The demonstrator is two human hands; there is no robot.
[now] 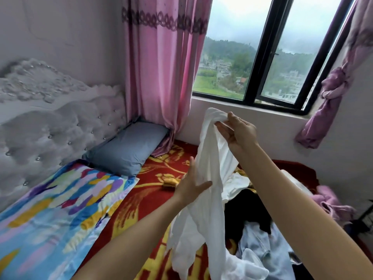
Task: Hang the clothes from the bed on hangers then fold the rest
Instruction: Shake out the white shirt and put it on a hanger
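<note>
Above the bed [149, 195], by its window-side edge, over the pile [250, 211], the garment [210, 156] hangs twisted from the right grip [237, 132] pinching its top, the left grip [191, 184] spread flat against it, and its trailing hem could snag the pile.

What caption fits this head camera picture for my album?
Right hand holds a white garment above the bed; left hand steadies it.

No legible text or numbers — yellow marks on red blanket [149, 190] unreadable.
</note>
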